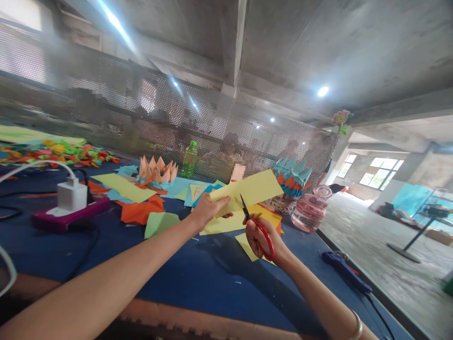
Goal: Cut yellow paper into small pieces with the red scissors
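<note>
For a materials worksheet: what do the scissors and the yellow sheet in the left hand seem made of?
The scissors look like dark metal blades with glossy red plastic handles, going by their shine. The yellow sheet looks like thin matte paper: it bends slightly, without sheen.

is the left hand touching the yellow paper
Touching. The head view shows the left hand gripping the yellow paper at its near end, with the fingers pressed on the sheet.
</note>
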Motion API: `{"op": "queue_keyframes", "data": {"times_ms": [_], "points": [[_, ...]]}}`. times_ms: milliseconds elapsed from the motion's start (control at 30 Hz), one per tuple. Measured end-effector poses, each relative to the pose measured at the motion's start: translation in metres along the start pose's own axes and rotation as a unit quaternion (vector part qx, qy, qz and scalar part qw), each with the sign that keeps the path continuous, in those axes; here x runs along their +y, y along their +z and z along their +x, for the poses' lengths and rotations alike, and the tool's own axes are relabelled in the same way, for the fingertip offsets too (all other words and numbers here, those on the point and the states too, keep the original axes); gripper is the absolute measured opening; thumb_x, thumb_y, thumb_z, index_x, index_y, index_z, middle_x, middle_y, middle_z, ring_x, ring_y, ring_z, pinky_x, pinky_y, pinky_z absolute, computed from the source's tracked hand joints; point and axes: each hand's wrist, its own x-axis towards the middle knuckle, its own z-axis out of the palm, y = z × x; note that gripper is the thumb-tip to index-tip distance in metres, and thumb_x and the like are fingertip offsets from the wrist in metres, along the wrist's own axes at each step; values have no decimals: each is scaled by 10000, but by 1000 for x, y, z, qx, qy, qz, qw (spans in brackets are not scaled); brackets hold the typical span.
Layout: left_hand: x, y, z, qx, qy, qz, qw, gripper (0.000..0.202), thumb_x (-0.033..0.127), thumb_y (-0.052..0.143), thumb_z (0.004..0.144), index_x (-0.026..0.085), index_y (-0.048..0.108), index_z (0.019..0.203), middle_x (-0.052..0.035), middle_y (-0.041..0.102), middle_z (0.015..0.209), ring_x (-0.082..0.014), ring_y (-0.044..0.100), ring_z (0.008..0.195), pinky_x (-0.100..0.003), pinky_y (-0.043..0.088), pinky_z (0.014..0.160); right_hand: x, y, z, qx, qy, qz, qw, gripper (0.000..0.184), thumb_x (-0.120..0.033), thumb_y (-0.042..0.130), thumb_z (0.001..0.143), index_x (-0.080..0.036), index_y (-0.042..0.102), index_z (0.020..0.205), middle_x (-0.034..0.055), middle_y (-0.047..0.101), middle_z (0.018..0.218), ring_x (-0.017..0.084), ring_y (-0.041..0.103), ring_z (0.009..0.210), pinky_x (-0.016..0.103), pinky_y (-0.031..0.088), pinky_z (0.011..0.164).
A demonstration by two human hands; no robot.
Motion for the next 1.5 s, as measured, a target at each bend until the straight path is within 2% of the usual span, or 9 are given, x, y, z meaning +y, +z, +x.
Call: {"op": "queue_keyframes", "data": {"times_ms": [400, 700, 1067, 1500], "points": [[1, 1, -1, -1, -7, -19, 1000, 170, 268, 701, 705, 109, 700, 766, -54, 699, 650, -171, 638, 487, -269, 528, 497, 17, -2, 6, 17, 13, 40, 999, 497, -663, 608, 737, -204, 457, 851, -128, 335, 405, 42, 307, 272, 154, 219, 273], [-1, 1, 0, -13, -14, -50, 999, 183, 276, 714, 688, 117, 699, 776, -61, 710, 723, -167, 638, 525, -300, 557, 534, 19, -2, 5, 21, 4, 47, 999, 434, -600, 621, 764, -202, 474, 855, -122, 324, 403, 40, 287, 277, 156, 180, 275], [-3, 1, 2, -19, 6, -48, 999, 187, 281, 725, 674, 120, 698, 764, -49, 694, 658, -178, 641, 514, -312, 559, 516, 14, -4, 0, 14, -15, -30, 999, 418, -612, 530, 826, -208, 432, 876, -126, 392, 426, 63, 372, 287, 162, 338, 289], [2, 2, -1, -18, 11, -26, 999, 163, 261, 707, 695, 105, 685, 737, -61, 689, 631, -170, 633, 479, -268, 529, 486, 14, -3, -1, 6, -26, -32, 999, 457, -644, 514, 821, -205, 426, 913, -121, 404, 440, 63, 389, 297, 165, 353, 300]]}}
